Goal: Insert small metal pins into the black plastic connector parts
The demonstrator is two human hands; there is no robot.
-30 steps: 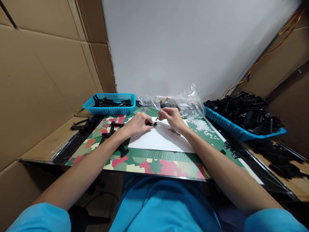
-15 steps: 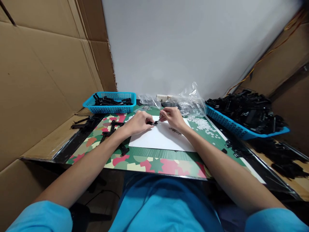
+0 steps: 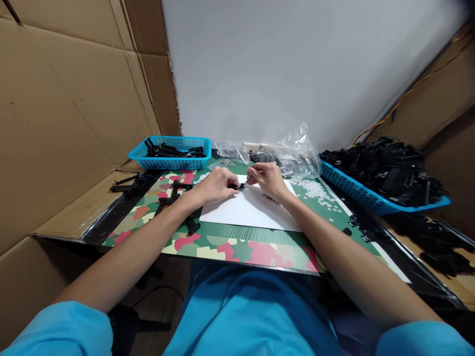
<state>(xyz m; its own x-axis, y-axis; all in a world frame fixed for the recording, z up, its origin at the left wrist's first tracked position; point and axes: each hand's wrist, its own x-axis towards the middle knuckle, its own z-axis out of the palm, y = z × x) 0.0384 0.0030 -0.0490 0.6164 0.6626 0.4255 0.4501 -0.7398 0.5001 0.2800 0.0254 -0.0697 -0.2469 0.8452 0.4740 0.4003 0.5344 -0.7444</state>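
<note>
My left hand (image 3: 217, 184) pinches a small black plastic part (image 3: 237, 186) just above the white sheet of paper (image 3: 248, 210). My right hand (image 3: 267, 179) is closed on a thin metal tool (image 3: 248, 181) whose tip meets the black part. Both hands meet over the far edge of the paper. A little heap of tiny dark pieces (image 3: 269, 199) lies on the paper beside my right wrist.
A blue basket (image 3: 168, 158) of black parts stands at the back left; a bigger blue basket (image 3: 371, 198) heaped with black parts sits on the right. Clear plastic bags (image 3: 293, 155) lie at the back. White bits (image 3: 311, 190) and loose black parts (image 3: 172, 195) are scattered on the camouflage-patterned mat (image 3: 237, 249). Cardboard walls both sides.
The hands have stayed together on the part; the tool tip has dipped closer to it. The view has shifted slightly.
</note>
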